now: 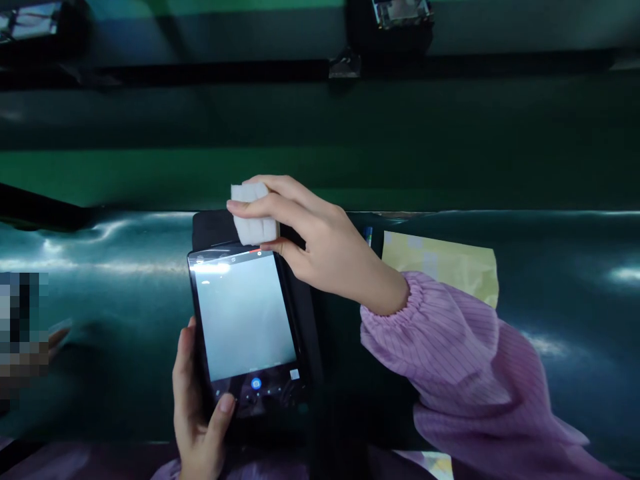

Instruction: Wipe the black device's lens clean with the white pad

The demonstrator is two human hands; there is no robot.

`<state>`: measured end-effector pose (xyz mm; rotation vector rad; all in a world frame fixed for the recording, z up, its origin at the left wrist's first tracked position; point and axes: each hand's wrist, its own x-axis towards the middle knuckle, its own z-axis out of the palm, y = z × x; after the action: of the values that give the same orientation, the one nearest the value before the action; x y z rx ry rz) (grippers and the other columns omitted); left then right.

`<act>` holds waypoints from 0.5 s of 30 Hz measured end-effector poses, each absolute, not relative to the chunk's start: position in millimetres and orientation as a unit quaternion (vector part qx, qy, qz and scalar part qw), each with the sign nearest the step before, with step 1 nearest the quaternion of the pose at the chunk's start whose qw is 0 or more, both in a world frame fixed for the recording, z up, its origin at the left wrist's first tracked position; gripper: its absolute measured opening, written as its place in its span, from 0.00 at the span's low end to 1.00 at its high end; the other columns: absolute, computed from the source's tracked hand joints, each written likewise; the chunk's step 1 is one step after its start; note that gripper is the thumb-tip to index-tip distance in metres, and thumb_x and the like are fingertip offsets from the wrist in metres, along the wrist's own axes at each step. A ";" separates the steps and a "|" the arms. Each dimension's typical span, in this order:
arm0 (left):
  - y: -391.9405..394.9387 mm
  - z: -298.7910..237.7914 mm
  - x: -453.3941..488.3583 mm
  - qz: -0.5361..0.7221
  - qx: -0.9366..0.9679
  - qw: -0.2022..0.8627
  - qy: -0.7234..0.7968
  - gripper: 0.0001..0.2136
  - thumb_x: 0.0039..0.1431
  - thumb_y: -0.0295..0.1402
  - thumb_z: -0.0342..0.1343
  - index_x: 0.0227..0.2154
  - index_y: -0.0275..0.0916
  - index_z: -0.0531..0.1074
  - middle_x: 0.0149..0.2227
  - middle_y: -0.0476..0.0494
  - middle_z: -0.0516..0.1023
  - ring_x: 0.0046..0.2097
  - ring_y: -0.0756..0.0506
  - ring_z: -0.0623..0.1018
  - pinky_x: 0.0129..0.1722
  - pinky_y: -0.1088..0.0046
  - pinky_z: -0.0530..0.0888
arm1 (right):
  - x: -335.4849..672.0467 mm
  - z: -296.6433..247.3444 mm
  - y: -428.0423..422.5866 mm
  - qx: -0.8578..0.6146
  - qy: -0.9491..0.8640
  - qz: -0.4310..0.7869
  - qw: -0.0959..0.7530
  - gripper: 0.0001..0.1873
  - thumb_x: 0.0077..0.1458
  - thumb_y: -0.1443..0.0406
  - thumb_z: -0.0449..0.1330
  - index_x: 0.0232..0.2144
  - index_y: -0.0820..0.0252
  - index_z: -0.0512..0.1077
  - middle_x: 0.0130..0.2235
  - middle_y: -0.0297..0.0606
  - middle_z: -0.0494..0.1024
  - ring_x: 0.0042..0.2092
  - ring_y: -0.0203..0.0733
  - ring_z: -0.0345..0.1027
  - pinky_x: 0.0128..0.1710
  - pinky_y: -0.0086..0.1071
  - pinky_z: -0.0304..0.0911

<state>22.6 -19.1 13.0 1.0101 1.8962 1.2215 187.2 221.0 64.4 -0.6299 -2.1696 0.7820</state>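
Note:
A tablet with a lit screen, which looks like a camera view, is tilted in front of me. My left hand grips its lower left corner, thumb on the front edge and fingers behind. Between the fingers and thumb of my right hand is a white foam block, held at the tablet's top edge. Whether the block touches the tablet I cannot tell. Under and behind the tablet lies a dark flat pad, partly hidden.
A yellow paper sheet lies right of my right wrist, near a small blue-green item. Beyond the bench edge runs a green belt. Dark holders with devices stand farther back. Another person's hand shows at left.

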 end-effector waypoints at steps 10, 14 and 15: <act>-14.1 4.3 27.0 0.514 0.363 0.298 0.717 0.30 0.65 0.40 0.56 0.69 0.63 0.61 0.71 0.66 0.62 0.75 0.39 0.55 0.75 0.60 0.54 | 189.4 64.1 222.3 -0.246 -0.841 0.325 0.357 0.25 0.67 0.82 0.50 0.59 0.59 0.71 0.64 0.44 0.67 0.66 0.47 0.63 0.65 0.44 0.69; -6.7 7.1 37.5 0.534 0.325 0.296 0.722 0.27 0.65 0.45 0.56 0.67 0.63 0.64 0.70 0.63 0.65 0.74 0.35 0.57 0.74 0.57 0.59 | 190.7 66.2 225.1 -0.251 -0.834 0.341 0.354 0.27 0.66 0.82 0.50 0.59 0.56 0.72 0.65 0.42 0.67 0.65 0.47 0.64 0.63 0.45 0.70; -5.2 6.9 39.3 0.528 0.323 0.286 0.731 0.27 0.66 0.48 0.54 0.68 0.62 0.64 0.70 0.61 0.65 0.74 0.34 0.58 0.74 0.56 0.61 | 191.2 66.3 226.1 -0.253 -0.834 0.342 0.352 0.27 0.66 0.82 0.51 0.59 0.55 0.72 0.65 0.41 0.67 0.66 0.47 0.63 0.63 0.44 0.70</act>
<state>39.3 -5.2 6.9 0.8639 1.9549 1.4102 191.2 226.1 66.3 -0.6546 -2.1580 0.8865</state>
